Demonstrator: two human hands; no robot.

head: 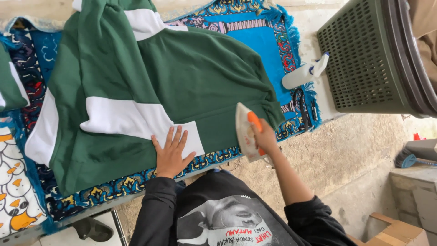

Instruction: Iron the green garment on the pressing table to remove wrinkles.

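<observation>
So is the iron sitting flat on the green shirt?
No, the right hand holds the iron tipped up on its side at the green shirt's edge, its flat bottom facing sideways.

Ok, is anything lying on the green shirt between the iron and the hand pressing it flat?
Nothing visible does. The iron, held tilted up in the right hand at the shirt's edge, and the left hand, flat on the white stripe, have only bare green shirt between them. The spray bottle lies off to the side.
</observation>
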